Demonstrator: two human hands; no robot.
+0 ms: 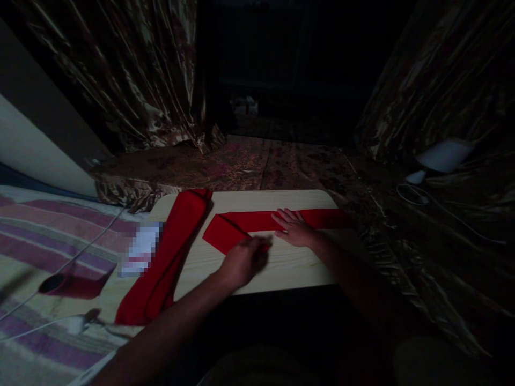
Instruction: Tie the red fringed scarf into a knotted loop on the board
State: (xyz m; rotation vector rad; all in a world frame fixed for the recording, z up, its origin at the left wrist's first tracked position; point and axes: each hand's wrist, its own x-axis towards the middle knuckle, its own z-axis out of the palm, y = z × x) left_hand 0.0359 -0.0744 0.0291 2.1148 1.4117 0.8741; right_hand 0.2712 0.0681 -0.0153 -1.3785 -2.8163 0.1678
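A long red cloth strip (pixel 249 221) lies across a light wooden table (pixel 193 273), its left end turned over at an angle. My right hand (pixel 295 228) rests flat on the strip with fingers spread. Over the turned part, my left hand (pixel 245 261) is closed in a pinch, with a bit of red showing at its blurred fingertips. That hand covers the lower end of the fold. To the left, a folded stack of red cloth (pixel 171 257) lies slantwise over the table's left side.
Beside the stack lies a pixelated white paper (pixel 140 249). A dark red cylinder (pixel 74 286) and a white plug with a cable (pixel 76 324) lie on a striped cover (pixel 40 236) at left. Patterned curtains (pixel 161 80) hang behind; a white lamp-like object (pixel 446 155) stands at right.
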